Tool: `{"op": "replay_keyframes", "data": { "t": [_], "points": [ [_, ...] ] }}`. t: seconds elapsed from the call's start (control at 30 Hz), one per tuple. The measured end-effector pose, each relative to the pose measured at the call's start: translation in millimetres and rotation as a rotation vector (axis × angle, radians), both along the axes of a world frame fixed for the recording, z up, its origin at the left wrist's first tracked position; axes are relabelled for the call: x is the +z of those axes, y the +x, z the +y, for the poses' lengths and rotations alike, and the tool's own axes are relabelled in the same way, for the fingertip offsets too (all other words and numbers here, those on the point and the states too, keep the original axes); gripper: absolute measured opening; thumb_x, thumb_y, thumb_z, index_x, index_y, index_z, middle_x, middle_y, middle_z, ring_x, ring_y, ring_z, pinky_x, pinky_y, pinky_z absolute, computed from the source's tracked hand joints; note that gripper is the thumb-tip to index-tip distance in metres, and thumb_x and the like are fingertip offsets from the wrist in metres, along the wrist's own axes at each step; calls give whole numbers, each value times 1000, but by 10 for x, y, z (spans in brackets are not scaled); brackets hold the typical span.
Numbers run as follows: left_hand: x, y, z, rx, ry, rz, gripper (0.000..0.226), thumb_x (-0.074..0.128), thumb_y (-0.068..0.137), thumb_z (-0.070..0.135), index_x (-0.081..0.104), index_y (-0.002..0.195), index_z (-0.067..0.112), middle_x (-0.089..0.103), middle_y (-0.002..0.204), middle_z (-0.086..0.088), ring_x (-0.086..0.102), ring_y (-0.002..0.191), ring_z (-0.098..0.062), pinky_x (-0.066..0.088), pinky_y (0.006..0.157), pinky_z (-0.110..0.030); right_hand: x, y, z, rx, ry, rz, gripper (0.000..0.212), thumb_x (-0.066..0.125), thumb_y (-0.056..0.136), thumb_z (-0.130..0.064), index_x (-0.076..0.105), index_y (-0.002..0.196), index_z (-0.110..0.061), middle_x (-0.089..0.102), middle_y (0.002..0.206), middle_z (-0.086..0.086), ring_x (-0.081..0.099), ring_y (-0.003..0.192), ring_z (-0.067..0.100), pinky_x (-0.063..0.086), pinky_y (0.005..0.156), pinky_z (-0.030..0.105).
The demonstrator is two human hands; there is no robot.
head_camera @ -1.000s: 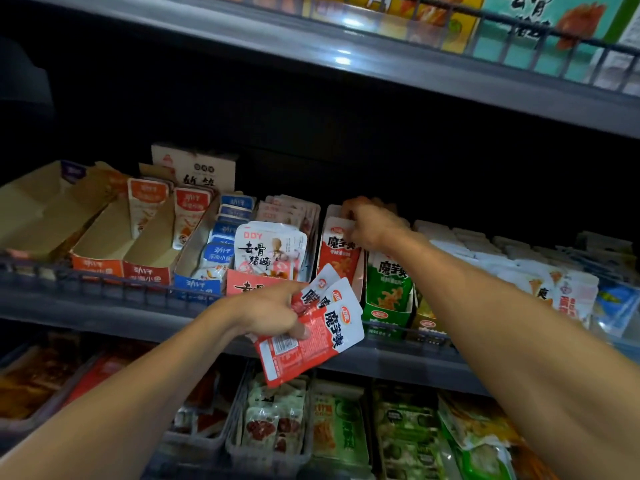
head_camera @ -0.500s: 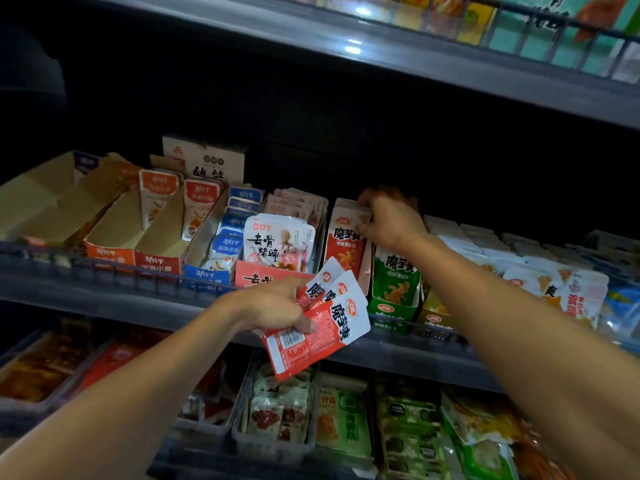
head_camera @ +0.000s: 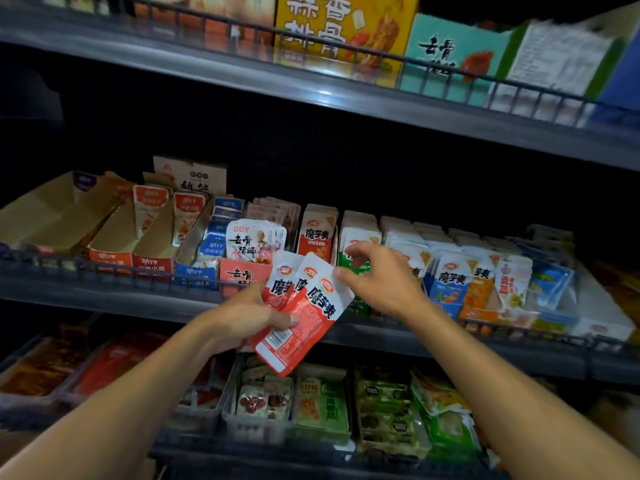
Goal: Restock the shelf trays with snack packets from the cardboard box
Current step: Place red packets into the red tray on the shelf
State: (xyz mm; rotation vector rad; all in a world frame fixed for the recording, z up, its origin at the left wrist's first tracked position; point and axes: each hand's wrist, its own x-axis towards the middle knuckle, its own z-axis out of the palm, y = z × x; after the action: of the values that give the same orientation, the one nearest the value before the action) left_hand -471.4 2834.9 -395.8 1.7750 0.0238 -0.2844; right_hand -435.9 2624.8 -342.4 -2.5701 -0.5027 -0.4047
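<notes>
My left hand (head_camera: 242, 315) grips a fan of three red-and-white snack packets (head_camera: 304, 313) in front of the middle shelf's rail. My right hand (head_camera: 377, 278) has its thumb and fingers pinching the top right corner of the front packet in that fan. Behind the hands stands the red-and-white tray (head_camera: 317, 233) of the same packets, with a green-and-white tray (head_camera: 358, 232) beside it on the right. No cardboard box shows in the head view.
The middle shelf (head_camera: 104, 289) carries several open display trays, some brown ones (head_camera: 48, 209) at the left nearly bare. A wire rail runs along its front. Boxed goods (head_camera: 343, 32) sit on the shelf above; bagged snacks (head_camera: 322, 407) fill clear bins below.
My right hand has come back from the red-and-white tray down to the fan of packets and taken hold of the front one. The left hand stayed in place.
</notes>
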Motion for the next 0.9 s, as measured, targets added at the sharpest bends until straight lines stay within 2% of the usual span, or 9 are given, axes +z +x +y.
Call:
{"op": "replay_keyframes", "data": {
  "t": [0.1,0.17,0.37,0.5,0.57,0.63,0.8,0.83,0.9],
  "points": [
    [35,-135,-116,-28,-23,-7,35,72,84,0,58,114,11,76,91,-4,74,84,-23,58,75,-38,-57,-156,-70,127,173,311,12,65,93,-28,61,95,-17,66,95,-3,67,82,17,60,74,42],
    [103,-239,-212,-63,-3,-21,25,69,85,-2,60,102,12,76,81,0,73,76,-17,56,68,-30,-71,-205,-96,144,313,345,11,65,94,-19,59,86,-13,67,90,7,68,76,18,61,71,39],
    [184,-416,-438,-115,107,-64,31,62,84,-1,58,107,19,73,104,-6,69,99,-23,52,96,-43,-43,-364,-86,213,516,378,9,70,89,-9,63,84,-7,71,84,12,71,75,18,57,67,24],
    [146,-428,-554,-65,50,-71,36,52,84,0,53,119,11,72,96,-10,69,96,-30,51,95,-45,-10,-508,-127,214,635,424,13,69,89,-22,69,93,-9,74,95,7,72,86,16,57,73,23],
    [163,-424,-559,-60,275,-171,43,56,85,16,46,127,17,68,97,-8,66,91,-28,53,86,-42,-7,-547,-132,197,751,563,35,70,81,-46,70,99,-16,73,108,5,70,102,20,58,87,35],
    [204,-452,-587,-45,638,-322,46,56,86,23,39,129,19,59,108,-6,60,97,-26,51,83,-38,25,-579,-107,164,855,695,44,66,80,-55,69,97,-15,75,103,8,70,101,24,56,91,42],
    [233,-504,-690,46,1015,-572,77,67,80,40,28,141,15,45,127,-8,48,118,-29,42,96,-42,7,-537,-31,76,697,632,26,68,87,0,64,113,-3,74,100,13,73,86,24,60,81,43],
    [218,-498,-666,11,990,-598,87,71,77,47,25,144,16,43,130,-5,47,119,-26,42,99,-41,4,-531,-45,77,673,619,27,66,87,5,64,113,-2,74,100,13,73,87,26,60,80,44],
    [224,-507,-555,-113,724,-526,98,76,71,60,23,146,26,43,129,5,49,118,-15,45,100,-37,17,-531,-106,86,617,601,26,63,88,8,64,112,-2,74,100,14,72,90,28,60,80,46]
  ]
}}
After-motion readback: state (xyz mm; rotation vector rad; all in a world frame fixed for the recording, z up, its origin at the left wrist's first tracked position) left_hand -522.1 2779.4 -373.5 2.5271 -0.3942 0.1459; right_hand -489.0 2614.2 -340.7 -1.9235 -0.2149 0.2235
